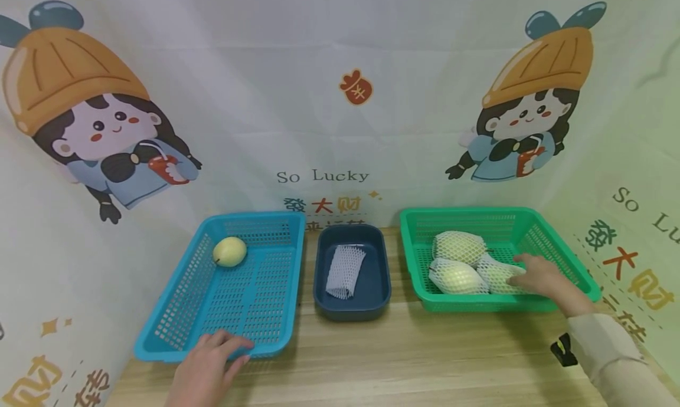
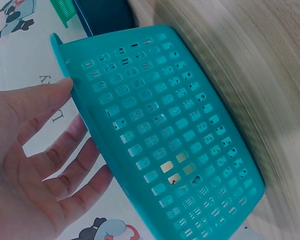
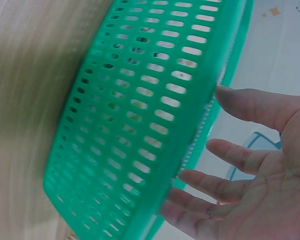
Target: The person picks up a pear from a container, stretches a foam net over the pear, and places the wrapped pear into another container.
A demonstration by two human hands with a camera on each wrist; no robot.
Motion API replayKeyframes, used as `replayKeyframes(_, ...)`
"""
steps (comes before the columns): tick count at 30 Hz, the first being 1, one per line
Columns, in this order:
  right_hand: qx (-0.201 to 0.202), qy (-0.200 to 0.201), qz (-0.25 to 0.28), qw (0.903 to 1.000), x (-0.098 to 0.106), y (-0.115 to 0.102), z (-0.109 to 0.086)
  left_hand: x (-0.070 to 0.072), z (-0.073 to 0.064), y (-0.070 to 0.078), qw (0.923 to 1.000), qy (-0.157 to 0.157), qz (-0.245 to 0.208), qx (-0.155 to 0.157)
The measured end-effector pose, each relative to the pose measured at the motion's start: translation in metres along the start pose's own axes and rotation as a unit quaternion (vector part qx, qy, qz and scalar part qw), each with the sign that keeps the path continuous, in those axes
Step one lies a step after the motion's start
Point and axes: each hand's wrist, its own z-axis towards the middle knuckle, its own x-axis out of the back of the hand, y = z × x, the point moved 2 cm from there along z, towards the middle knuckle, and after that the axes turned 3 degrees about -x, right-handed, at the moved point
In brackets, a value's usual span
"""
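My left hand [image 1: 206, 363] is at the near rim of a blue plastic basket [image 1: 234, 353], its fingers loosely bent and apart. In the left wrist view the thumb and fingertips lie right at the rim, and the palm is bare. One yellow pear [image 1: 230, 252] lies in that basket's far left corner. My right hand [image 1: 544, 277] reaches over the near side of a green basket [image 1: 489, 304], fingers spread beside a pear in a white foam net [image 1: 499, 275]. Two more netted pears [image 1: 458, 276] lie to its left and behind. In the right wrist view nothing is in the palm.
Between the baskets stands a dark blue tub [image 1: 353, 314] holding a white foam net sleeve [image 1: 345, 271]. A small black object [image 1: 564, 350] lies on the wooden table [image 1: 366, 360], near the right sleeve. A printed cloth [image 1: 319, 124] hangs behind and at both sides.
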Motion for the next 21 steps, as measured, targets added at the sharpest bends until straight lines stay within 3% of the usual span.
replayKeyframes(10, 0.029, 0.008, -0.002, 0.9995, 0.006, -0.028, -0.007, 0.0, -0.001, 0.001, 0.9997, 0.021, 0.004, -0.008)
replayKeyframes(15, 0.062, 0.013, 0.009, 0.998, -0.006, -0.049, -0.011, 0.001, -0.002, 0.001, 0.9998, 0.018, 0.006, -0.007)
replayKeyframes(21, 0.119, 0.055, 0.036, 0.9908, -0.027, -0.085, -0.021, 0.001, -0.001, 0.002, 0.9999, 0.014, 0.007, -0.004)
